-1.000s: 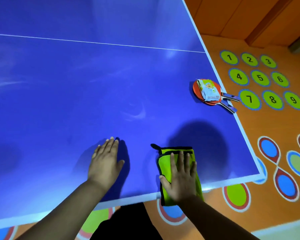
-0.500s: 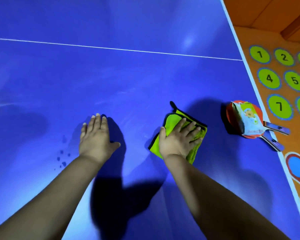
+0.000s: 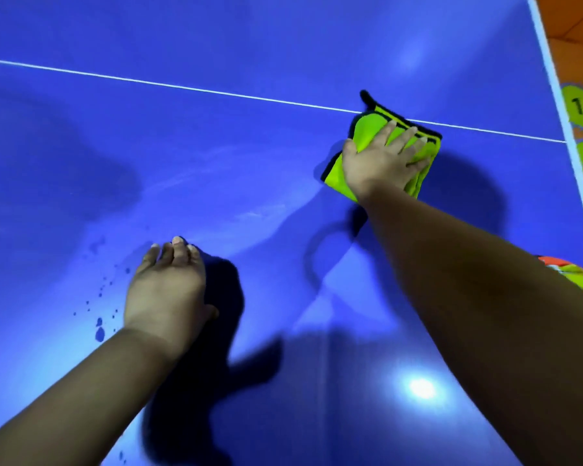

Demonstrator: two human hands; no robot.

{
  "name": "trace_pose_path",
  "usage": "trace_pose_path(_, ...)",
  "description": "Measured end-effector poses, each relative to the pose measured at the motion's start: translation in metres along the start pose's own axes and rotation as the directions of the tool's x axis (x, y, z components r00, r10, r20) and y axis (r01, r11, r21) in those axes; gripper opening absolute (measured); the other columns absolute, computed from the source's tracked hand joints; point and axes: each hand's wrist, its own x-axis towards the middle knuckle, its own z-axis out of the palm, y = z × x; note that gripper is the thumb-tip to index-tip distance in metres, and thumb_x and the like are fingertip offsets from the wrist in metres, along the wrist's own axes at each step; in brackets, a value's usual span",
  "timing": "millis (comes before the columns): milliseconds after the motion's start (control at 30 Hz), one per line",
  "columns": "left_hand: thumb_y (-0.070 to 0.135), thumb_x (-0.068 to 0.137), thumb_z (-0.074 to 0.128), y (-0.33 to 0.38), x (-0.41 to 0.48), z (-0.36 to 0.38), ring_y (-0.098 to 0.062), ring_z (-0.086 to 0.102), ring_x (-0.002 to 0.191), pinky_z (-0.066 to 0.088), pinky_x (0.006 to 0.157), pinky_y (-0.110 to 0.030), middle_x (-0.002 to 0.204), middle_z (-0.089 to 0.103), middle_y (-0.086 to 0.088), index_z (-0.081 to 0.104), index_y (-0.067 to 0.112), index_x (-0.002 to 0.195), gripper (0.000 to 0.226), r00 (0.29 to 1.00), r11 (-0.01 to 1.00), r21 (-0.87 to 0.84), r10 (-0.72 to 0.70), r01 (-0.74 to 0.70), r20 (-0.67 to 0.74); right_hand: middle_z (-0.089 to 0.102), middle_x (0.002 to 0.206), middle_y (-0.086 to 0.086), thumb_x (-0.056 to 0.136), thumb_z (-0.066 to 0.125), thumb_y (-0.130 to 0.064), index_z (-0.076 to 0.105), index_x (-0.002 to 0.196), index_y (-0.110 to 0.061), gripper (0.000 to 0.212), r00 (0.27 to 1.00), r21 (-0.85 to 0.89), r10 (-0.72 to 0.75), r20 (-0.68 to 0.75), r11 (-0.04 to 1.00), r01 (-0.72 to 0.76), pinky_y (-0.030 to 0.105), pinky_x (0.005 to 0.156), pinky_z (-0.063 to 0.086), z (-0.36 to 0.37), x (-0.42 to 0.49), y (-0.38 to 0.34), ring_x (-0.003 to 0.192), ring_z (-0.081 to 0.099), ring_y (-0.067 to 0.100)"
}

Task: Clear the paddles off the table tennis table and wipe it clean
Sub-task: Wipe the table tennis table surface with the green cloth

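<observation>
Up at the white line (image 3: 182, 87), a folded lime-green cloth (image 3: 367, 129) with black trim lies flat on the blue counter (image 3: 283, 45), its far corner over the line. The right hand (image 3: 381, 163) presses on it, fingers (image 3: 403, 139) straight and slightly spread. Nearer, the left hand (image 3: 167, 290) rests palm-down, fingers together, beside dark droplets (image 3: 98, 331). An orange paddle (image 3: 556, 264) peeks out past the right forearm.
</observation>
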Motion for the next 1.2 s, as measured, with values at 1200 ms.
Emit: trace_pose_path(1200,0.043,0.094,0.045,-0.04,-0.245,0.081,-0.02,0.001,0.145,-0.005,0.115,-0.032,0.157,0.006,-0.011,0.01,0.005,0.148,0.075,0.965,0.934,-0.298,0.133,-0.199,-0.227,0.022,0.158,0.017,0.077,0.045,-0.055,0.029,0.151,-0.02,0.084,0.767,-0.096,-0.622,0.156,0.764,0.638,0.062,0.107,0.024,0.028,-0.497,0.203,0.145,0.017,0.04)
